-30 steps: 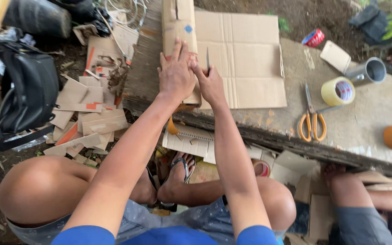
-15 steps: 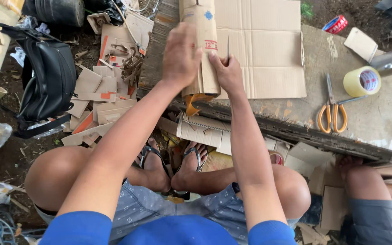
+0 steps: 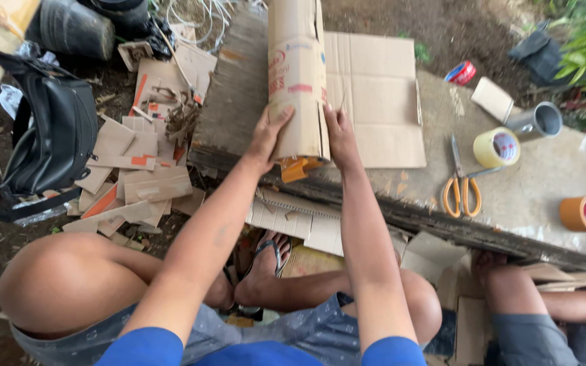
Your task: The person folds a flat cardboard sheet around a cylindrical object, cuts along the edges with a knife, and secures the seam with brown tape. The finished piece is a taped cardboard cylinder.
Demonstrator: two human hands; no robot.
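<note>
Head view only. The left hand (image 3: 270, 137) is laid with spread fingers against the left side of a folded cardboard piece (image 3: 298, 74); the right hand (image 3: 339, 137) is pressed flat on its right edge, fingers extended and close together. The cardboard piece is thus held between both hands, neither closed into a fist. An orange tab (image 3: 297, 167) is seen sticking out under the near end of the piece, between the wrists.

The piece is rested on a flat cardboard sheet (image 3: 381, 102), which is laid on a rough concrete worktop (image 3: 530, 196) with a weathered wooden edge. On the worktop to the right, orange-handled scissors (image 3: 461, 186), a yellowish tape roll (image 3: 496, 147), a brown tape roll (image 3: 584, 214), a metal cup (image 3: 536, 121) lying on its side, a small cardboard block (image 3: 492, 99) and a red-blue tape roll (image 3: 460, 72) are spread, well apart from the hands. The setting is outdoors: dirt ground, cardboard scraps (image 3: 137, 176) to the left, a black bag (image 3: 52, 135) beside them, green plants at top right. Another person's knee (image 3: 510, 291) is seen at lower right.

The long axis of the cardboard piece is run away from the person, near end at the worktop edge, far end out of frame at the top.
</note>
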